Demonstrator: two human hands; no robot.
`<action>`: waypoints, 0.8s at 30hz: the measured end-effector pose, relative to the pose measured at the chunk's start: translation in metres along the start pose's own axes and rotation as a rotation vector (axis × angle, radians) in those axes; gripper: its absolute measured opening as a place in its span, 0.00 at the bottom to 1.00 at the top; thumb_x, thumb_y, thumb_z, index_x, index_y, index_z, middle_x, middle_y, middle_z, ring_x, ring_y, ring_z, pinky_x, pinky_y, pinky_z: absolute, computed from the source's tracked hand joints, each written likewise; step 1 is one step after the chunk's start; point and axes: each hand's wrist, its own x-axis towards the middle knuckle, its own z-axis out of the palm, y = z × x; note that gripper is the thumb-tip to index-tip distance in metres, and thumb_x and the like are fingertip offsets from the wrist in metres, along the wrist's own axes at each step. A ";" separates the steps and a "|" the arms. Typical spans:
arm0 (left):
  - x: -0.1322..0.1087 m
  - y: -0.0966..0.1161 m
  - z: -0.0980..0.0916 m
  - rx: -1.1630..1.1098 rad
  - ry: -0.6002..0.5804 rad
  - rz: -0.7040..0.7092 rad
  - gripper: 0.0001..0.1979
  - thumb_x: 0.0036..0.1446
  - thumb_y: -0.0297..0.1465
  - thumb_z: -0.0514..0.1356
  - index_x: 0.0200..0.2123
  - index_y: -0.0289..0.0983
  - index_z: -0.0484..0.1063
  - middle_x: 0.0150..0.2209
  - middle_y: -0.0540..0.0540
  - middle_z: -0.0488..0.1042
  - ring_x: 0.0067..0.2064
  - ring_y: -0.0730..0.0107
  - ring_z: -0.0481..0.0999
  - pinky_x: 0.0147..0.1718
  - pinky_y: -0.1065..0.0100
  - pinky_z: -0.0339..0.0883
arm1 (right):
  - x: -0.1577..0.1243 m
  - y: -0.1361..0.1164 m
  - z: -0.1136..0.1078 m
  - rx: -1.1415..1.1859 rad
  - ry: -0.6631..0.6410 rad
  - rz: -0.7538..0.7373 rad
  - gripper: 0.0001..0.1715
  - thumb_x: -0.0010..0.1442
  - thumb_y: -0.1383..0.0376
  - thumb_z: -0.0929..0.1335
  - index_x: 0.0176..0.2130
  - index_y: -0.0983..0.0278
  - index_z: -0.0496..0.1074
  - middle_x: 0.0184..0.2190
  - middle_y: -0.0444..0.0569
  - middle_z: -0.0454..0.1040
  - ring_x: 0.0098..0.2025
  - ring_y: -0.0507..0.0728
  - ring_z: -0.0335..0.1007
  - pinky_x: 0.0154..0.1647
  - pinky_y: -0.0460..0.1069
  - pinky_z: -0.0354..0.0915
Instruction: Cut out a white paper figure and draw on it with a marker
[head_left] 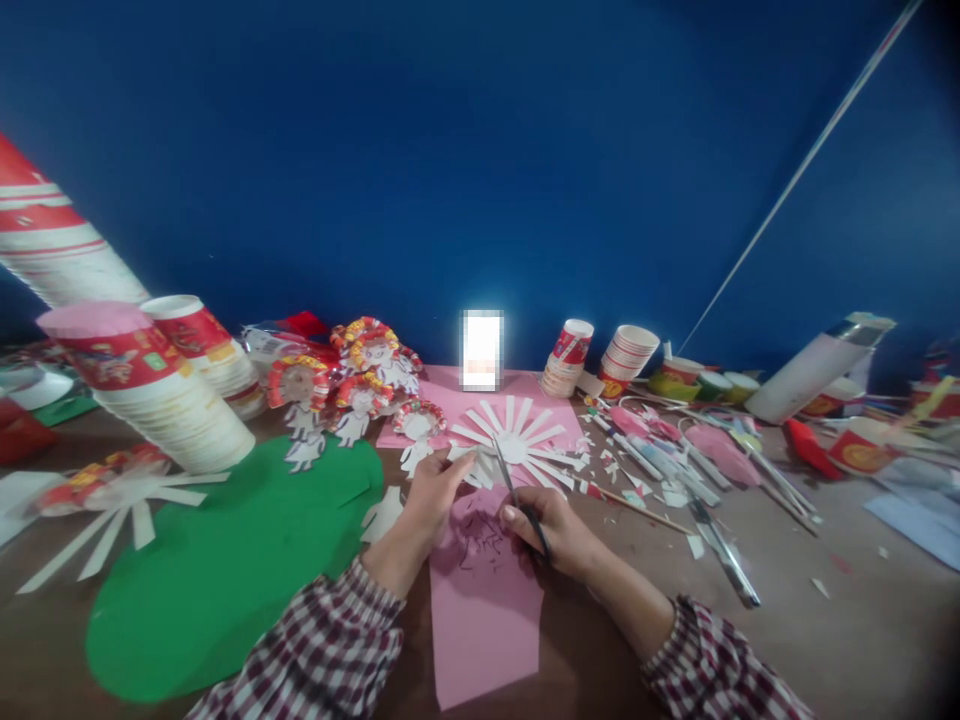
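One small white paper piece (484, 467), centre of frame, just above the pink paper (487, 630). Left hand (427, 497) has it pinched at its left side, thumb and fingers closed up with little gap; exact outline too blurred to tell. Right hand (556, 527) is curled around the scissors (538, 535), thumb and fingers at the black handle; blades point up-left, beside or over the piece. Can't tell whether they touch it or how far apart they stand.

Handling, my judgement: piece looks very light, thin, fairly limp; probably bends or tears easily, not very slippery. Best hold: flat pinch near the edge, clear of the blades. Scissors should be stiff and the heavier of the two; hold by the handle loops.

Pink paper, lower centre, lies below both hands with dark drawn lines on its upper part. Just beyond the hands, a fan of white strips (546, 428) lies partly on a pink sheet (439, 388). Left of centre: several paper dolls (358, 415) with red-yellow frilled heads, one plain white cutout (383, 515), large green sheet (240, 580). Far left: stacked paper cups (187, 430), leaning. Right of centre: two more cup stacks (628, 358), pens (637, 447), paper scraps, a thin cutter (726, 555) on the brown table (847, 630). Blue wall (450, 150) across the top.
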 end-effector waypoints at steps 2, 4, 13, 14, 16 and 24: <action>-0.003 0.000 0.002 -0.008 0.003 -0.021 0.13 0.42 0.38 0.67 0.26 0.35 0.71 0.19 0.51 0.70 0.21 0.71 0.69 0.23 0.69 0.65 | 0.001 0.000 0.000 -0.006 0.019 -0.010 0.27 0.52 0.43 0.69 0.29 0.65 0.64 0.14 0.39 0.66 0.13 0.49 0.64 0.10 0.40 0.58; -0.005 0.000 0.004 -0.015 -0.010 -0.030 0.14 0.42 0.38 0.67 0.28 0.34 0.71 0.19 0.51 0.70 0.21 0.72 0.69 0.22 0.69 0.65 | 0.001 0.000 0.000 0.005 0.034 -0.017 0.27 0.52 0.43 0.69 0.28 0.65 0.63 0.15 0.39 0.66 0.13 0.49 0.64 0.10 0.40 0.57; -0.010 0.000 0.006 -0.014 -0.041 -0.058 0.16 0.43 0.38 0.67 0.33 0.35 0.70 0.21 0.52 0.70 0.21 0.71 0.71 0.23 0.69 0.67 | 0.002 -0.002 0.001 0.013 0.070 0.000 0.28 0.50 0.43 0.70 0.27 0.64 0.62 0.15 0.39 0.66 0.12 0.49 0.64 0.09 0.41 0.56; -0.010 -0.001 0.005 -0.004 -0.044 -0.051 0.16 0.44 0.38 0.67 0.33 0.35 0.70 0.21 0.52 0.70 0.21 0.71 0.71 0.23 0.69 0.67 | 0.002 -0.002 0.001 0.015 0.074 0.002 0.28 0.50 0.43 0.70 0.27 0.64 0.62 0.15 0.39 0.66 0.12 0.49 0.64 0.09 0.41 0.56; -0.008 -0.003 0.003 0.031 -0.036 -0.040 0.15 0.43 0.38 0.66 0.32 0.35 0.71 0.20 0.52 0.70 0.21 0.71 0.70 0.22 0.69 0.67 | 0.003 -0.001 0.002 0.025 0.086 0.005 0.27 0.51 0.45 0.70 0.27 0.64 0.62 0.15 0.39 0.66 0.12 0.49 0.63 0.10 0.41 0.56; -0.008 -0.002 0.004 0.087 0.033 -0.021 0.16 0.40 0.39 0.68 0.31 0.35 0.74 0.17 0.54 0.68 0.19 0.72 0.68 0.19 0.72 0.61 | 0.004 0.006 0.002 0.038 0.078 -0.020 0.22 0.52 0.52 0.72 0.33 0.64 0.63 0.16 0.38 0.67 0.14 0.48 0.62 0.12 0.41 0.59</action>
